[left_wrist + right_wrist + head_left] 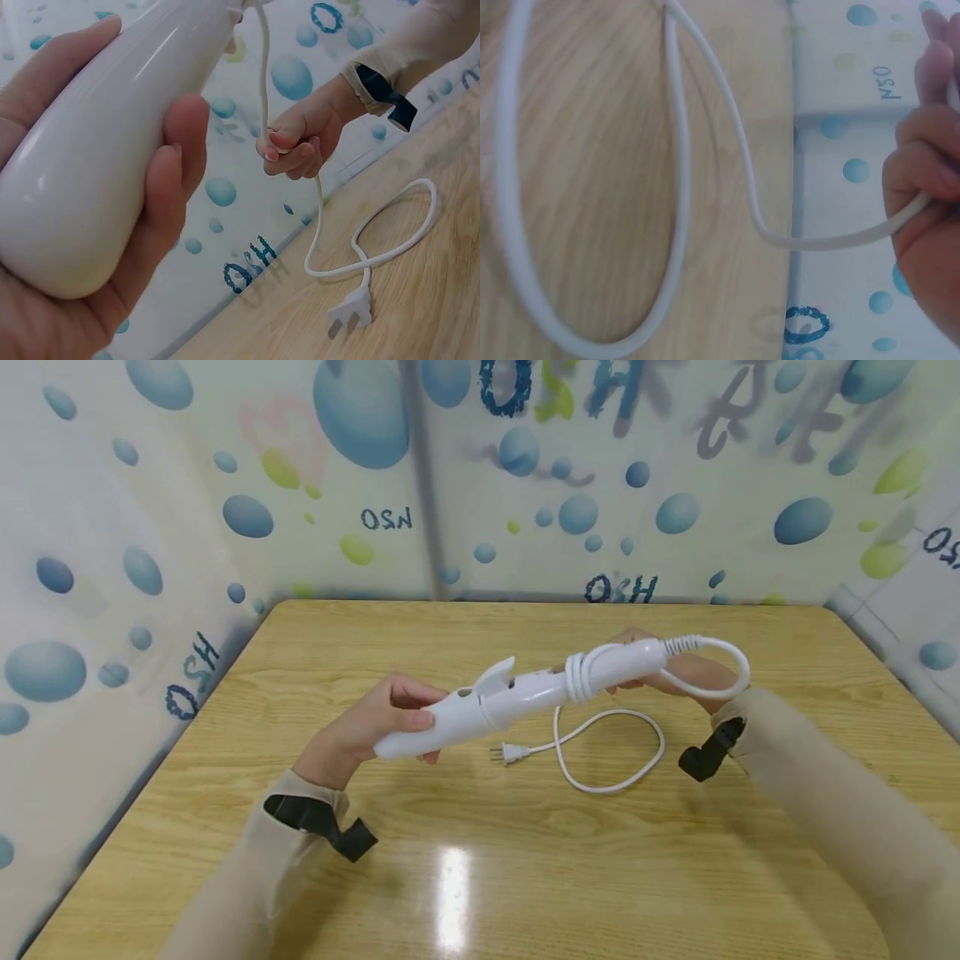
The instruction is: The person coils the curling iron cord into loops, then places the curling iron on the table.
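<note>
A white curling iron (536, 695) with a raised lever is held in the air, slanting up to the right. My left hand (363, 724) grips its thick rounded end, fingers and thumb wrapped round it. Several turns of white power cord (579, 678) circle the iron's far part. In the left wrist view my right hand (307, 139) has its fingers curled round the cord; the iron partly hides this hand in the head view. The two-pin plug (514, 752) lies on the table beside a loop of loose cord (607, 791).
The wooden table (405, 893) has a bright light reflection near its front. A curtain-like sheet (480, 518) with blue and green drops hangs behind and beside it. Black straps (300, 812) circle both sleeved wrists.
</note>
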`<state>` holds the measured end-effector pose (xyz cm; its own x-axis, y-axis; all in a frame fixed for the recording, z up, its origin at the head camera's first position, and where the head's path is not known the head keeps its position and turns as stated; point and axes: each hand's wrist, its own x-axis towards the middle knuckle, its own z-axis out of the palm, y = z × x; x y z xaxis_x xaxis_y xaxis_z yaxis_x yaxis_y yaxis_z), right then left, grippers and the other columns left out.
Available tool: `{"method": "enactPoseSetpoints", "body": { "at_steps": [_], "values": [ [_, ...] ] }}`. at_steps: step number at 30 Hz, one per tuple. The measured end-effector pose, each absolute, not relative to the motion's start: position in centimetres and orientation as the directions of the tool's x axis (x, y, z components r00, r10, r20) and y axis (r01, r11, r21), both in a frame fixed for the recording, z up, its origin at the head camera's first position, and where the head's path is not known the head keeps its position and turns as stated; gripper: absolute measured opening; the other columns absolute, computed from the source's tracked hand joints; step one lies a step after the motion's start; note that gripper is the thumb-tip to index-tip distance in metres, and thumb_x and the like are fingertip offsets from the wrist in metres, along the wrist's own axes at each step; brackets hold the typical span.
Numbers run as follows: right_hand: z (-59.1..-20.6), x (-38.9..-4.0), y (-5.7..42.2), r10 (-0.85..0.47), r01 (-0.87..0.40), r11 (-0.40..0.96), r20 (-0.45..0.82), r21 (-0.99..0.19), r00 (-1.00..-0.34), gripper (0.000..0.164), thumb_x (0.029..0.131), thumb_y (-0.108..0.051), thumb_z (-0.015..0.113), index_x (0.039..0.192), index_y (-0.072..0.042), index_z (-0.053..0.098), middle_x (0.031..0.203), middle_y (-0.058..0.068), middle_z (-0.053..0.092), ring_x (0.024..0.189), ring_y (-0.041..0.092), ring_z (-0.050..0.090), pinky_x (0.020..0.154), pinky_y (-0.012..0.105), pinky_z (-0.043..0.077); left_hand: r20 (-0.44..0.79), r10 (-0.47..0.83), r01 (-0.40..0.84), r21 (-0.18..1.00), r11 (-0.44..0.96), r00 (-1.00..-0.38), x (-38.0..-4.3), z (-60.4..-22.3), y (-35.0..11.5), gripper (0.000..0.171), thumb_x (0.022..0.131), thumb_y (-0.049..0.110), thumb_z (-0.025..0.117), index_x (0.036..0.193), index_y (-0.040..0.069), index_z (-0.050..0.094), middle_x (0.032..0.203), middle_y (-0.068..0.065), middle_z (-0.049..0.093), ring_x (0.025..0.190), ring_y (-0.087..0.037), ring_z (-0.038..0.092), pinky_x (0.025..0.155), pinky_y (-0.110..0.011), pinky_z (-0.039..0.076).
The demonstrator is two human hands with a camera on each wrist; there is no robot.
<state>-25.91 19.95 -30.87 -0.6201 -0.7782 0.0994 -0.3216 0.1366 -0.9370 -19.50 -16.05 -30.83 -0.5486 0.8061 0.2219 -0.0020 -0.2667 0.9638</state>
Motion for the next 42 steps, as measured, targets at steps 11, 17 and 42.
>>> {"method": "enactPoseSetpoints", "body": {
  "at_steps": [11,17,42],
  "values": [
    [-28.0,-26.4,17.2,-0.666,-0.348,0.335,0.041,-0.875,-0.745,0.018,0.093,-0.017,0.056,0.096,-0.005,0.069,0.057,-0.003,0.039,0.049,0.012,0.029,0.047,0.028,0.030,0.105,0.872,-0.025,0.991,-0.133,-0.478,-19.8,-31.1,-17.2,0.026,0.082,0.019,0.070,0.109,0.020,0.070,0.097,-0.004,0.064,0.075,-0.015,0.059,0.058,-0.030,0.054],
    [-26.4,-25.9,17.3,-0.546,-0.365,0.348,0.130,-0.864,-0.828,0.013,0.089,-0.015,0.061,0.091,-0.007,0.071,0.076,-0.006,0.061,0.070,0.011,0.046,0.063,0.026,0.041,0.067,0.851,-0.009,0.996,-0.084,-0.520,-20.0,-31.2,-17.8,0.027,0.081,0.019,0.072,0.108,0.022,0.071,0.096,-0.005,0.064,0.073,-0.016,0.059,0.057,-0.032,0.054],
    [-22.6,-22.5,17.9,-0.717,-0.461,0.417,0.028,-0.784,-0.696,0.018,0.092,-0.012,0.057,0.097,0.001,0.067,0.088,0.005,0.065,0.077,0.015,0.055,0.070,0.028,0.046,-0.179,0.544,0.049,0.924,0.379,-0.820,-18.9,-29.9,-15.7,0.037,0.078,0.022,0.074,0.111,0.006,0.068,0.102,-0.013,0.064,0.074,-0.028,0.060,0.061,-0.049,0.052]
  ]
}}
